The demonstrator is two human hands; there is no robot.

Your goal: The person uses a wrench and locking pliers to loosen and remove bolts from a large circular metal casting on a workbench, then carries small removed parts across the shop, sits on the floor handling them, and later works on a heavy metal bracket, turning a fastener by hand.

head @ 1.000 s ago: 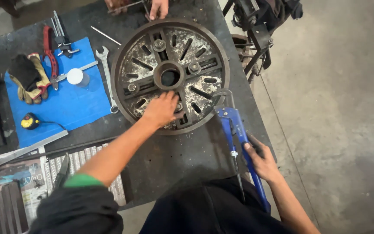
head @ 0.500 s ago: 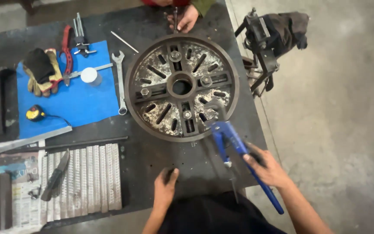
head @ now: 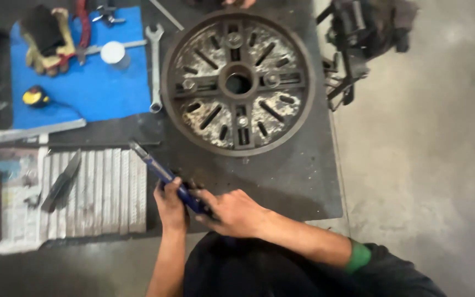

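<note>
Both my hands are on a long blue-handled hand tool (head: 155,168) that lies slanted over the dark table's front edge. My left hand (head: 170,203) wraps around its shaft. My right hand (head: 232,213) grips its near end beside the left. The tool's metal tip (head: 136,146) points up-left toward a ribbed metal sheet. A large round slotted metal disc (head: 210,115) with a centre hole lies flat on the table beyond my hands, apart from them.
A blue mat (head: 100,93) at the back left carries a spanner (head: 154,66), work gloves (head: 45,38), a white cap (head: 112,53) and a yellow tape measure (head: 35,97). A ribbed metal sheet (head: 105,192) lies left. A vise (head: 358,38) hangs off the table's right edge. Another person's hand (head: 238,3) shows at the top.
My left hand left the disc and came back to the table's front. The blue tool moved from the right side to the front left, and both hands now grip it.
</note>
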